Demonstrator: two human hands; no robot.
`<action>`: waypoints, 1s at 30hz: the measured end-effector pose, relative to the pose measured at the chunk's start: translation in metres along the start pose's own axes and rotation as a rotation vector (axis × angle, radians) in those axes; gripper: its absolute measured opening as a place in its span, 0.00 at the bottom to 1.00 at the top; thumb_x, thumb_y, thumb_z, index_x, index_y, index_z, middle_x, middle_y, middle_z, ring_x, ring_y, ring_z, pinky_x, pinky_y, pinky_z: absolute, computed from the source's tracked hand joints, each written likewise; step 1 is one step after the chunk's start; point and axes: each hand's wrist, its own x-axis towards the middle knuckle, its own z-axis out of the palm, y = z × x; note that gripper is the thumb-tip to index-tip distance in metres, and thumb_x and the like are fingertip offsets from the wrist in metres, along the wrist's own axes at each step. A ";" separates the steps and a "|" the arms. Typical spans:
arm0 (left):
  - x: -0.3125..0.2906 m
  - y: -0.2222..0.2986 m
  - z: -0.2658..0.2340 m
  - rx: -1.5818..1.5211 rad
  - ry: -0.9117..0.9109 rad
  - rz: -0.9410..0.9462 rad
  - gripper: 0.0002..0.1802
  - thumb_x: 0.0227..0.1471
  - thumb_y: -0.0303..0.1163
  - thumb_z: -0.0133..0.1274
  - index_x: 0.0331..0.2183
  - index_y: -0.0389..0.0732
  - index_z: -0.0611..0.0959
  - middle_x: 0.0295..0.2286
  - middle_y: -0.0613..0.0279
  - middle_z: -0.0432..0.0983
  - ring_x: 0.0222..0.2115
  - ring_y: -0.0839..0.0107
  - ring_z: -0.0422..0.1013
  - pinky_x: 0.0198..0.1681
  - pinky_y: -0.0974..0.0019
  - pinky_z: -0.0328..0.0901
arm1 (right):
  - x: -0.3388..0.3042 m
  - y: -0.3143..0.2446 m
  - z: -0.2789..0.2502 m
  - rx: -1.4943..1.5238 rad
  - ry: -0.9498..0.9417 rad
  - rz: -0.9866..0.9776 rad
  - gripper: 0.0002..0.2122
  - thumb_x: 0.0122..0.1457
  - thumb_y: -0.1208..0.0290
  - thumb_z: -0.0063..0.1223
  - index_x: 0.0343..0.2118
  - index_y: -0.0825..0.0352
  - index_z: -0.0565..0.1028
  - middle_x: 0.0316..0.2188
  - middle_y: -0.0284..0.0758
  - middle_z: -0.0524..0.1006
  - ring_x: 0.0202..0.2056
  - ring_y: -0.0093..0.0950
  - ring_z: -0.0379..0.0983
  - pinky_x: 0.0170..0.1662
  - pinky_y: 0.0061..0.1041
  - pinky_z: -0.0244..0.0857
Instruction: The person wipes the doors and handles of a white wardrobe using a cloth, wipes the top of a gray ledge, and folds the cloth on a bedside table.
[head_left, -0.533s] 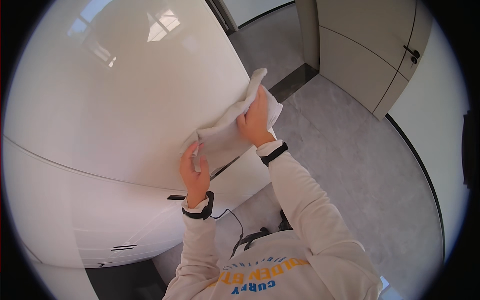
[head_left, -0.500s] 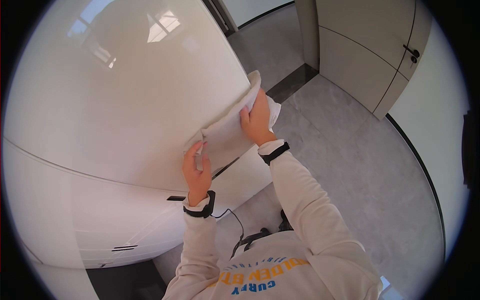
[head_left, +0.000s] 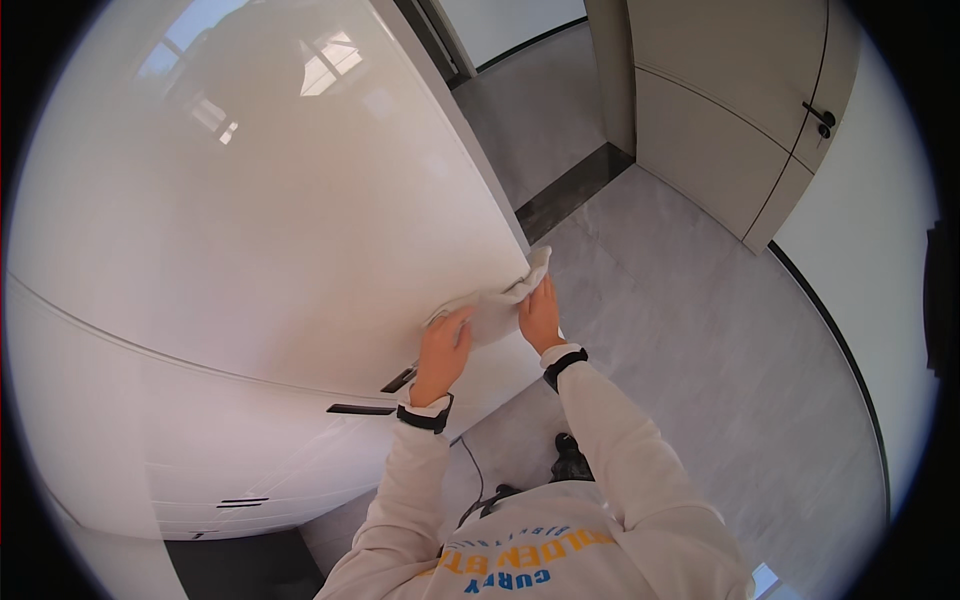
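Head view: both forearms rise from the lower edge in pale sleeves (head_left: 620, 440), elbows bent, the hands brought close together but apart. The left hand (head_left: 438, 358) leans up and to the right, its fingers curved onto the left end of the cloth (head_left: 490, 312), the thumb standing apart from them; whether they pinch it or only press, I cannot tell. The right hand (head_left: 540, 318) points nearly straight up at the cloth's other end, fingers close together and fairly straight; whether it grasps or merely presses there, I cannot tell either. Dark bands (head_left: 424, 418) circle both wrists.

The pale cloth lies along the lower right of a glossy white panel (head_left: 290, 220), its upper edge wavy and its right tip sticking up at the panel's right edge. Bright window reflections show high on the panel. Just below and left of the left hand are two dark handles (head_left: 360, 409), with a seam curving away to the left.

To the right spreads a grey floor (head_left: 690, 320), with a dark strip (head_left: 572, 195) across it. Beyond stands a beige door (head_left: 730, 120) with a black lever (head_left: 820, 114), beside a white wall (head_left: 835, 250).
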 end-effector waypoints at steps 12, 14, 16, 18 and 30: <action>-0.040 -0.001 -0.093 -0.056 0.552 0.143 0.22 0.51 0.19 0.51 0.50 0.38 0.75 0.38 0.51 0.77 0.35 0.56 0.72 0.39 0.61 0.66 | 0.043 -0.166 0.011 -0.098 0.169 -0.438 0.34 0.56 0.74 0.45 0.62 0.82 0.45 0.64 0.63 0.37 0.65 0.62 0.30 0.65 0.54 0.28; -0.047 -0.004 -0.106 -0.055 0.620 0.132 0.24 0.51 0.19 0.51 0.51 0.38 0.74 0.39 0.51 0.77 0.35 0.56 0.73 0.40 0.61 0.66 | 0.043 -0.187 0.013 -0.083 0.137 -0.504 0.35 0.56 0.72 0.46 0.62 0.81 0.44 0.64 0.64 0.36 0.65 0.62 0.27 0.64 0.56 0.26; -0.055 -0.009 -0.119 0.019 0.661 0.149 0.26 0.51 0.18 0.51 0.53 0.36 0.71 0.40 0.49 0.76 0.35 0.56 0.73 0.40 0.61 0.67 | 0.041 -0.208 0.019 -0.112 0.148 -0.629 0.37 0.56 0.69 0.47 0.63 0.81 0.44 0.64 0.63 0.36 0.65 0.62 0.27 0.63 0.57 0.25; -0.063 -0.017 -0.132 0.013 0.722 0.146 0.27 0.50 0.18 0.51 0.54 0.34 0.70 0.40 0.49 0.76 0.35 0.56 0.73 0.40 0.61 0.67 | 0.040 -0.231 0.028 -0.104 0.146 -0.690 0.37 0.56 0.68 0.48 0.63 0.80 0.44 0.65 0.62 0.36 0.65 0.62 0.27 0.63 0.58 0.25; -0.151 -0.073 -0.211 0.078 0.931 0.054 0.32 0.48 0.18 0.52 0.56 0.31 0.66 0.39 0.51 0.74 0.34 0.63 0.71 0.39 0.64 0.65 | -0.029 -0.335 0.116 -0.161 0.147 -0.823 0.38 0.55 0.60 0.52 0.63 0.76 0.50 0.64 0.60 0.44 0.63 0.64 0.34 0.61 0.63 0.26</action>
